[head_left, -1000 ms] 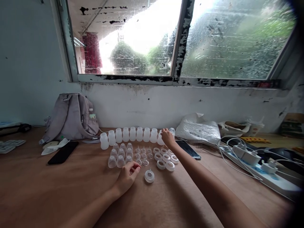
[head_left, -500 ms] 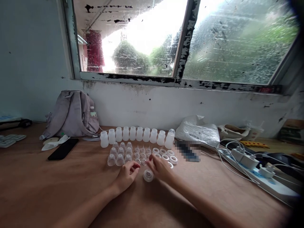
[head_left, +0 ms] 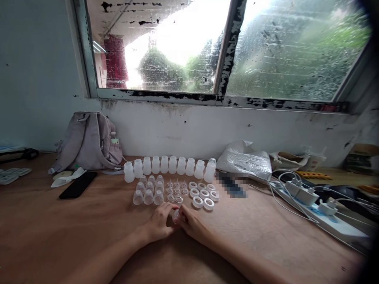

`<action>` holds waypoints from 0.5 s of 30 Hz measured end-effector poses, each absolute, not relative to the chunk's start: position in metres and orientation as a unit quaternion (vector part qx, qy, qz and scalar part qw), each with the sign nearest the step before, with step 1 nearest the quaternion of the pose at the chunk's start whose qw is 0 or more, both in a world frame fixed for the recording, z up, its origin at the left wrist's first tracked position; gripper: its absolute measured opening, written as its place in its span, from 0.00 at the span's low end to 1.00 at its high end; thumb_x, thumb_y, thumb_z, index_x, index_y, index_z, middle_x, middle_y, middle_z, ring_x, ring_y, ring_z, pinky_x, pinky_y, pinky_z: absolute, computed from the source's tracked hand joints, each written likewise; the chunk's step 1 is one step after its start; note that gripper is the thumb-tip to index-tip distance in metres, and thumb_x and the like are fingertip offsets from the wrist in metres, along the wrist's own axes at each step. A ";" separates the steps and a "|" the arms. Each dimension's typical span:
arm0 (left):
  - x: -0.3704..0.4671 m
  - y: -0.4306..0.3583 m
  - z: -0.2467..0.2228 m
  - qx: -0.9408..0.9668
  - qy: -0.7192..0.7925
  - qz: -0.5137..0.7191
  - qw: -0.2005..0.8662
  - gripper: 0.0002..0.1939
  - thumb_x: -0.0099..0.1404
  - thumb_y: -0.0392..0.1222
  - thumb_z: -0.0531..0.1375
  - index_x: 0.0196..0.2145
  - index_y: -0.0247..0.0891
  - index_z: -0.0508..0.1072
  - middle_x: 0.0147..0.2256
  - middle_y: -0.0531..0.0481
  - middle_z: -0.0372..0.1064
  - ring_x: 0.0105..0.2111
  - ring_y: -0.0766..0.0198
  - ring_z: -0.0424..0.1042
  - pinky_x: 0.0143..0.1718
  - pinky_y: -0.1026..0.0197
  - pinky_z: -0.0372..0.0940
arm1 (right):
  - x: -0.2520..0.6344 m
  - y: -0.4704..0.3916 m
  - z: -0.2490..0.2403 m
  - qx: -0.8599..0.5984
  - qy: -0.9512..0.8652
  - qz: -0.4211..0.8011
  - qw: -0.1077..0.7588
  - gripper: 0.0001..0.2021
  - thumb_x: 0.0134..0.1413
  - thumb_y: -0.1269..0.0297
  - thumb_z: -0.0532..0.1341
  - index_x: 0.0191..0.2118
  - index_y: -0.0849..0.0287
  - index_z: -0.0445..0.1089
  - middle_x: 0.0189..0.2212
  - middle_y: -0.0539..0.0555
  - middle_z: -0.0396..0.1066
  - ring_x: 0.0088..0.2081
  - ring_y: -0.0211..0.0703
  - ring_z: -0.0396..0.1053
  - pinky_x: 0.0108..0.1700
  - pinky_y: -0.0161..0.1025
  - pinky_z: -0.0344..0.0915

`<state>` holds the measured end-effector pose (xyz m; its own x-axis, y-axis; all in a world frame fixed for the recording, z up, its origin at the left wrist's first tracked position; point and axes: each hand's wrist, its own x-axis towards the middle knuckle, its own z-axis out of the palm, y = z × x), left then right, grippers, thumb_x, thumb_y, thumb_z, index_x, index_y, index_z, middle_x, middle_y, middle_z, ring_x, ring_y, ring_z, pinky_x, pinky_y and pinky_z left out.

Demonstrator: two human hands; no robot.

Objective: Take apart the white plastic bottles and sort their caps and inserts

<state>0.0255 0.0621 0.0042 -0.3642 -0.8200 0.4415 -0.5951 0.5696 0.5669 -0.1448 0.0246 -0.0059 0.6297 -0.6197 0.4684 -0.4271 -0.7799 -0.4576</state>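
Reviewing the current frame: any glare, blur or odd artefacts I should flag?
Head view: left window pane blown out; head view: pixelated patch right of the bottles; head view: dark, blurred right edge; head view: small pale part between left hand and right hand lacks clear detail.

Your left hand [head_left: 160, 221] and right hand [head_left: 194, 225] hide most of the translucent part [head_left: 176, 215]; exact fingertip contacts unreadable. Pixelation covers the dark object [head_left: 232, 185] right of the rings [head_left: 204, 193]. Left edge crops the clear tray [head_left: 13, 174]. Top edge crops your window [head_left: 166, 71]. Both your forearms run out of frame. Package [head_left: 245, 161] print too small.
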 end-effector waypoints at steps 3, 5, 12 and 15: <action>0.026 0.063 0.005 0.431 -0.823 -0.140 0.343 0.19 0.51 0.41 0.59 0.42 0.39 0.64 0.40 0.48 0.65 0.41 0.59 0.62 0.44 0.57 0.57 | -0.143 0.023 -0.012 -0.884 0.301 -0.319 0.162 0.10 0.49 0.58 0.56 0.26 0.57 0.55 0.20 0.46 0.61 0.21 0.34 0.57 0.23 0.31 0.51; 0.027 0.063 0.006 0.434 -0.828 -0.125 0.332 0.19 0.51 0.43 0.59 0.42 0.40 0.64 0.39 0.48 0.65 0.41 0.58 0.63 0.44 0.57 0.57 | -0.142 0.021 -0.015 -0.880 0.307 -0.321 0.167 0.11 0.48 0.57 0.57 0.25 0.57 0.55 0.19 0.46 0.60 0.21 0.33 0.56 0.22 0.30 0.50; 0.027 0.064 0.010 0.469 -0.811 -0.102 0.334 0.17 0.51 0.49 0.60 0.37 0.40 0.66 0.37 0.49 0.66 0.39 0.58 0.63 0.41 0.57 0.57 | -0.144 0.023 -0.008 -0.878 0.291 -0.335 0.180 0.11 0.50 0.60 0.55 0.26 0.57 0.52 0.19 0.45 0.57 0.21 0.32 0.54 0.23 0.30 0.50; 0.025 0.065 0.011 0.487 -0.795 -0.113 0.344 0.16 0.51 0.52 0.59 0.34 0.39 0.66 0.34 0.50 0.66 0.36 0.59 0.63 0.39 0.57 0.57 | -0.144 0.024 -0.006 -0.870 0.283 -0.364 0.175 0.08 0.52 0.61 0.53 0.29 0.57 0.53 0.21 0.46 0.58 0.22 0.33 0.56 0.24 0.30 0.53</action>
<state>0.0247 0.0647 0.0107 -0.2906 -0.8515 0.4366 -0.6963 0.5011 0.5138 -0.1444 0.0237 -0.0062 0.5749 -0.6204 0.5335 -0.3651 -0.7780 -0.5113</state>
